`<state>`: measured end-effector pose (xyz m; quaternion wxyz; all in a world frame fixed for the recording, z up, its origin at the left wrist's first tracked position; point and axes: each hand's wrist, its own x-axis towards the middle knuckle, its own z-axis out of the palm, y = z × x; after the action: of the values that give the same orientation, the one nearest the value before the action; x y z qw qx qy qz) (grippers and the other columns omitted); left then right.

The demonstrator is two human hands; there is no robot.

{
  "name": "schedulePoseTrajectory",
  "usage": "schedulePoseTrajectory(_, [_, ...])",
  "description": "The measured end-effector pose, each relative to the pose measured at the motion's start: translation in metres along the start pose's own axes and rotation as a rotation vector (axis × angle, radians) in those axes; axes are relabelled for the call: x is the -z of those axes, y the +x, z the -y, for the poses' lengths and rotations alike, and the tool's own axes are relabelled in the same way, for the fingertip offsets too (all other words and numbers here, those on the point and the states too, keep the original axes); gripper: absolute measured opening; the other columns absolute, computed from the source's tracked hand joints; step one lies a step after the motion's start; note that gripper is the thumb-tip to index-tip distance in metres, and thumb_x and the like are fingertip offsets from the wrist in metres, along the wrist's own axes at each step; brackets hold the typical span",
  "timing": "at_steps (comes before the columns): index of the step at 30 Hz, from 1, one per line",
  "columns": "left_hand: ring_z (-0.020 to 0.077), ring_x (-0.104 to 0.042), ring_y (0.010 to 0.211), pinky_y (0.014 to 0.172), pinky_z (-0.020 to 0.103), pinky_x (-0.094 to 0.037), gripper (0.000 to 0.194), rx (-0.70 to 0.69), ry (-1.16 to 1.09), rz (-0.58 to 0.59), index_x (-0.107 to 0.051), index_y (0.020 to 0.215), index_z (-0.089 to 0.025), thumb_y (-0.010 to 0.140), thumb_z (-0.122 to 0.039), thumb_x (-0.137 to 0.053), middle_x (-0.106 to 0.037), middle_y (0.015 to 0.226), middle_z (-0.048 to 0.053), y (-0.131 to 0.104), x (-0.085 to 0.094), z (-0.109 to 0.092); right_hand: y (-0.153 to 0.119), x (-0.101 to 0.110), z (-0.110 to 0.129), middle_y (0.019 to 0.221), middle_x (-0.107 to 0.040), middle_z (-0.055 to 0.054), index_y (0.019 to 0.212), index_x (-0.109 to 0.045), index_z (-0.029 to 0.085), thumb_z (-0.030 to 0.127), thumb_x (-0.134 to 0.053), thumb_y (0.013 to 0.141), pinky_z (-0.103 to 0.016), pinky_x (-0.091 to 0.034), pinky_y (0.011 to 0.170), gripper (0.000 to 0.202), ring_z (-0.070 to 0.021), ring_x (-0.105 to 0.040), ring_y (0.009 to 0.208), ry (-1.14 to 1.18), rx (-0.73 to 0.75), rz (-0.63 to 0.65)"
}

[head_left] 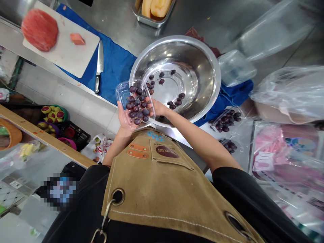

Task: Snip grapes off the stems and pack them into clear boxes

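Observation:
My left hand (123,116) is wrapped round the near left side of a clear plastic punnet (120,90), which is tilted towards me. Dark purple grapes (137,102) lie inside it in a loose layer. My right hand (158,108) reaches in at the punnet's right side, its fingers curled close against the grapes there. Its fingertips are partly hidden, so what they grip is unclear. Just beyond the punnet stands a large steel bowl (202,84), with loose grapes (179,99) scattered on its bottom and wall.
At the left, a white cutting board (83,50) bears peeled red melon (39,29). A knife (99,65) lies beside it on a blue cloth (113,57). A steel tray (152,23) holds orange fruit. To the right are filled grape punnets (226,119), empty clear tubs (236,67) and plastic bags (291,81).

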<state>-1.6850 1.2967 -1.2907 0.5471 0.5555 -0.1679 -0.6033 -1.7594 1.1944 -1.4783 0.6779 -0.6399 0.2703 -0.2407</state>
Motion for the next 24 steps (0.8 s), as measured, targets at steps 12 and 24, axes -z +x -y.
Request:
schedulePoseTrajectory(12, [0.0428, -0.052, 0.154, 0.122, 0.069, -0.050, 0.083, -0.030, -0.033, 0.031, -0.065, 0.156, -0.036, 0.102, -0.091, -0.037, -0.076, 0.144, 0.009, 0.001, 0.013, -0.001, -0.052, 0.044, 0.022, 0.088, -0.074, -0.005, 0.103, -0.064, 0.022, 0.056, -0.059, 0.107, -0.024, -0.052, 0.045, 0.035, -0.0173, -0.070, 0.068, 1.075, -0.158, 0.068])
schedulePoseTrajectory(24, [0.0398, -0.057, 0.154, 0.120, 0.063, -0.056, 0.085, -0.025, 0.046, 0.023, -0.062, 0.159, -0.033, 0.103, -0.089, -0.030, -0.075, 0.145, 0.012, 0.012, 0.017, 0.022, -0.120, 0.050, 0.081, 0.141, -0.075, -0.010, 0.134, -0.069, 0.031, 0.070, -0.062, 0.099, -0.061, -0.064, 0.111, 0.053, -0.0339, -0.067, 0.142, 0.956, 0.088, -0.120])
